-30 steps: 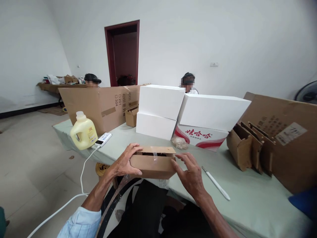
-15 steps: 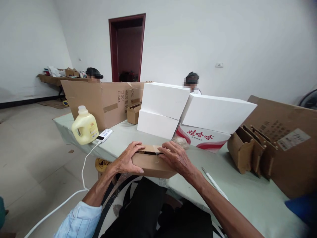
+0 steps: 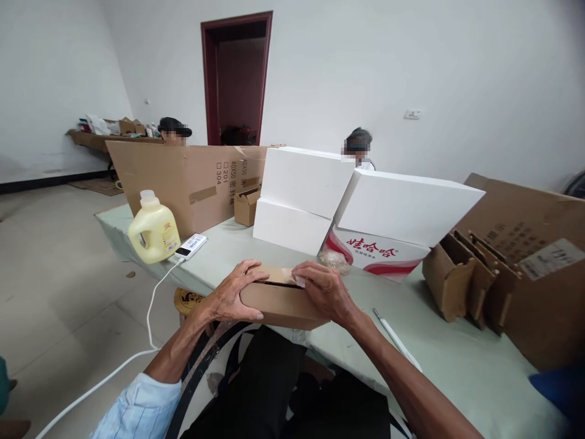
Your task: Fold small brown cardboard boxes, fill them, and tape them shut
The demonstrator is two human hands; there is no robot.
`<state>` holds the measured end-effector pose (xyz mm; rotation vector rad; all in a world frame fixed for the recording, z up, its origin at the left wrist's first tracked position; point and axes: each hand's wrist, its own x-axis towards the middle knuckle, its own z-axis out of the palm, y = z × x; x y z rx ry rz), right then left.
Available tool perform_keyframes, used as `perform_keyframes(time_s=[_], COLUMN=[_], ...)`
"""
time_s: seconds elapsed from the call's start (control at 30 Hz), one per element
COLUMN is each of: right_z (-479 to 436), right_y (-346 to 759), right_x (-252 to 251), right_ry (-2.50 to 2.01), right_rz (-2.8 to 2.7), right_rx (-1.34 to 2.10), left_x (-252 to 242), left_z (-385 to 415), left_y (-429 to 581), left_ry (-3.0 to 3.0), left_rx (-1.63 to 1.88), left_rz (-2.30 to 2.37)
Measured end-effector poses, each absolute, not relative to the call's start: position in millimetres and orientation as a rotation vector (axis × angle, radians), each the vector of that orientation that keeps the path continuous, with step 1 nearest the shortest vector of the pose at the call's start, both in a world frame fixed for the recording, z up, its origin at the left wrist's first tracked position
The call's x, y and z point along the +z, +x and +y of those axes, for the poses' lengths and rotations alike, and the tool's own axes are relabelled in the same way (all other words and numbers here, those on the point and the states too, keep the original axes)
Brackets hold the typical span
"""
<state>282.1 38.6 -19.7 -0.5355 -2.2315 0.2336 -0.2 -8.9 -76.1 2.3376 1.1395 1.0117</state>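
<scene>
A small brown cardboard box (image 3: 278,306) rests at the near edge of the table, a dark slit along its top. My left hand (image 3: 235,294) clasps the box's left end, thumb on the near side and fingers over the top. At the right part of the lid, my right hand (image 3: 324,289) is closed in a pinch. Between its fingertips shows a small pale piece that looks like tape (image 3: 299,281). A lighter band crosses the lid beside those fingers. Behind my right hand lies a crumpled clear plastic bundle (image 3: 335,261).
White boxes (image 3: 297,183) and a red-and-white carton (image 3: 375,253) stand ahead. Folded cardboard pieces (image 3: 450,277) lean at right, near a white pen-like tool (image 3: 397,338). At left are a yellow jug (image 3: 154,231) and a corded white device (image 3: 191,246). Two people sit beyond.
My right hand has gone from lying over the lid to pinching the pale piece, its fingers drawn together. My left hand keeps its hold on the box. The view has shifted slightly.
</scene>
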Motion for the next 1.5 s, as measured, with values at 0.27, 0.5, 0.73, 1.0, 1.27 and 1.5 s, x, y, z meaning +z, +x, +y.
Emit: perform_keyframes(time_s=[0.27,0.5,0.73,1.0,1.27,1.5], right_z=[69.6,126.5,175.6,225.3,236.3,232.3], right_y=[329.9,432.0,450.3,434.9,411.0,406.4], right_x=[-4.9,-43.7,-88.4,-127.4,-154.0,-156.7], right_ry=[-0.946,-1.528,-1.874,-2.014,-1.928,-1.866], right_rz=[-1.56,-1.403,-1.375,-1.552,-1.73,-1.777], right_rx=[0.787,0.266,-0.043,-0.193,-0.283,-0.31], left_x=[-79.6,-81.9,-85.6,-98.8,-99.4,-110.4], left_z=[-15.5,-18.2,-14.7,-17.8,-20.9,-13.5], left_y=[1.2,-3.2,-0.9,-3.8,-0.7,-8.9], left_ry=[2.408,2.446,2.497,2.504,2.459,2.592], left_rx=[1.003,1.066,1.047,1.054,1.105,1.081], left_rz=[1.217,1.268,1.293,1.347,1.351,1.327])
